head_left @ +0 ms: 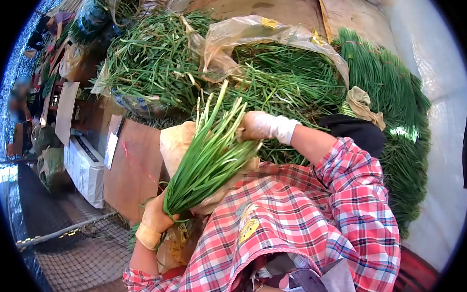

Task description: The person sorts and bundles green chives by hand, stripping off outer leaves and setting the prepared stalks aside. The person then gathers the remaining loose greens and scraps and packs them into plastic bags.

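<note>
A loose bunch of garlic chives [205,158] slants across my lap in the head view, with its pale stem ends pointing up and away. My left hand [158,214], a pale band at its wrist, is wrapped round the leafy lower end. In a whitish glove, my right hand [257,127] is curled in at the right edge of the bunch, near the stems. Its fingertips are mostly hidden, so what they pinch is unclear. Beyond the hands lies a heap of loose chives [292,89] in an opened clear plastic bag [224,45].
Another green heap [149,66] stands at the far left. Tied chive bundles [406,147] are stacked along the right, by a white wall [447,66]. To the left are a brown board [132,168], a white box [83,169] and netting [85,259]. A person [60,21] is at the far left.
</note>
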### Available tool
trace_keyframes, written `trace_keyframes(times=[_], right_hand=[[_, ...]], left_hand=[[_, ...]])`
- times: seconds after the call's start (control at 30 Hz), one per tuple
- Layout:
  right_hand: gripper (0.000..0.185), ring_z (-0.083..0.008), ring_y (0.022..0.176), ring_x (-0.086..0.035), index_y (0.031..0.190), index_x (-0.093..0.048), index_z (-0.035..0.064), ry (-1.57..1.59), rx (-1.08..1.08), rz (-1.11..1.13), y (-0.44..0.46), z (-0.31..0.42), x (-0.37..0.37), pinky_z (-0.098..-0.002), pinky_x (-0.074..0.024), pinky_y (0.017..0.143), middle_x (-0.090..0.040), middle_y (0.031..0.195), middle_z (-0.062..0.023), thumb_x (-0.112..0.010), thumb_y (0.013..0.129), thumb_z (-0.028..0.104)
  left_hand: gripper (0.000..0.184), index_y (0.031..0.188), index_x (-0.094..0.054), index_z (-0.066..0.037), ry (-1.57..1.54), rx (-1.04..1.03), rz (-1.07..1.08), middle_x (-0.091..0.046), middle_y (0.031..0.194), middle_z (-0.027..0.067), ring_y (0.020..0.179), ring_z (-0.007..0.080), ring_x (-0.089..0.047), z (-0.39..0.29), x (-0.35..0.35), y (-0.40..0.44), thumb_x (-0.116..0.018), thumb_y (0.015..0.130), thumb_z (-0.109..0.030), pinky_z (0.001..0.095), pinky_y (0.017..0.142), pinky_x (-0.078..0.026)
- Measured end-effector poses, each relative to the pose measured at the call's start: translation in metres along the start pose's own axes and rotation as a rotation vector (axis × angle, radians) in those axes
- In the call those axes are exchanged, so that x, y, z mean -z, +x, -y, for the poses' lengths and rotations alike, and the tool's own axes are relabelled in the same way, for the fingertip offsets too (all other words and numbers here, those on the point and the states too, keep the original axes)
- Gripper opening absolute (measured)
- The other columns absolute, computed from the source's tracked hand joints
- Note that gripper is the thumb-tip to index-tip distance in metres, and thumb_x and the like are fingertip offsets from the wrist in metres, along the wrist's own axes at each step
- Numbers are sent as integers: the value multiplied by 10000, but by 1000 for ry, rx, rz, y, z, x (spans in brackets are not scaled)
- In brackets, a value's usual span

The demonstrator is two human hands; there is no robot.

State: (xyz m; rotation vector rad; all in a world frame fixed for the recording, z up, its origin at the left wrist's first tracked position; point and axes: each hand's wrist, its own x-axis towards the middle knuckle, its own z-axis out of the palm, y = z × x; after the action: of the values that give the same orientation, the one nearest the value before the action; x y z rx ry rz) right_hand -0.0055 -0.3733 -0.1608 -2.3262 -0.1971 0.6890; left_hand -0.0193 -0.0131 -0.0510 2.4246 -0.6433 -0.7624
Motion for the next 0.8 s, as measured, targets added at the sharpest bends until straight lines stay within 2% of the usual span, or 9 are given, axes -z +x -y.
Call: trace_keyframes(times=[0.2, 0.27, 0.3, 0.4, 0.47, 0.53, 0.63, 0.73, 0.8], right_hand=[[226, -287, 810, -661, 886, -676, 37, -259, -461, -319, 10, -83, 24, -397, -536, 678, -665, 870, -175, -520, 818, 186], [206, -252, 871, -665, 957, -684, 89, -569, -570, -133, -14, -122, 17, -397, -536, 689, -674, 996, -83, -584, 814, 198], [238, -229, 893, -658, 1026, -674, 127, -668, -726, 219, -18, -125, 13, -411, -521, 732, -668, 1029, -28, -611, 816, 220], [449, -256, 1000, -626, 1206, -573, 139, -606, -532, 190, -46, -70, 21, -388, -515, 755, -618, 1138, -140, -655, 786, 276], [777, -317, 1098, -562, 1371, -379, 114, -12, -129, -66, -59, -18, 16, -392, -465, 903, -535, 1225, -234, -700, 736, 427], [958, -299, 1246, -423, 1402, -182, -59, 837, 327, 142, -44, 8, -6, -351, -323, 1055, -382, 1398, -171, -635, 782, 513], [992, -254, 1263, -394, 1457, 35, 114, 1448, 747, 266, 0, 48, -46, -368, -337, 1047, -363, 1417, -124, -607, 814, 514], [876, -230, 1176, -480, 1376, -332, 57, 1894, 857, 241, 14, 87, -36, -377, -375, 1013, -476, 1321, -88, -692, 731, 527], [559, -174, 1008, -559, 1124, -567, 70, 2053, 467, 18, 8, 94, -37, -366, -453, 901, -604, 1097, -49, -733, 737, 437]], left_hand=[[577, 1184, -525, -12, -167, 76, 2, -677, 909, 123, 821, 195, -649, 1, 11, -20, -695, 635, -65, 303, 740, -499], [518, 1126, -554, 14, -208, 186, 10, -671, 938, 85, 843, 134, -614, -1, 26, -29, -707, 635, -52, 281, 751, -489], [474, 1097, -569, 11, -249, 164, -117, -665, 956, 84, 855, 137, -612, -9, 35, -32, -706, 646, -48, 282, 760, -486], [382, 1054, -589, -2, -245, 130, -315, -650, 990, 72, 876, 152, -603, -30, 55, -24, -702, 692, -45, 294, 784, -479], [357, 1056, -588, 0, -153, 50, -409, -651, 986, 75, 865, 159, -608, -44, 59, -12, -698, 720, -51, 293, 783, -479], [411, 1093, -576, 1, -134, -74, -511, -636, 1007, 67, 876, 157, -591, -54, 58, 0, -651, 692, -42, 288, 793, -465], [461, 1160, -548, 2, 0, -120, -575, -650, 1004, 116, 856, 199, -626, -46, 23, 29, -650, 713, -38, 326, 764, -494], [845, 1380, -329, -80, 491, 91, -507, -633, 927, 178, 776, 294, -650, -76, -21, 53, -743, 644, -64, 376, 691, -520], [1058, 1444, -151, -154, 674, 117, -370, -580, 943, 202, 729, 366, -622, -80, -43, 68, -786, 598, -128, 420, 654, -512]])
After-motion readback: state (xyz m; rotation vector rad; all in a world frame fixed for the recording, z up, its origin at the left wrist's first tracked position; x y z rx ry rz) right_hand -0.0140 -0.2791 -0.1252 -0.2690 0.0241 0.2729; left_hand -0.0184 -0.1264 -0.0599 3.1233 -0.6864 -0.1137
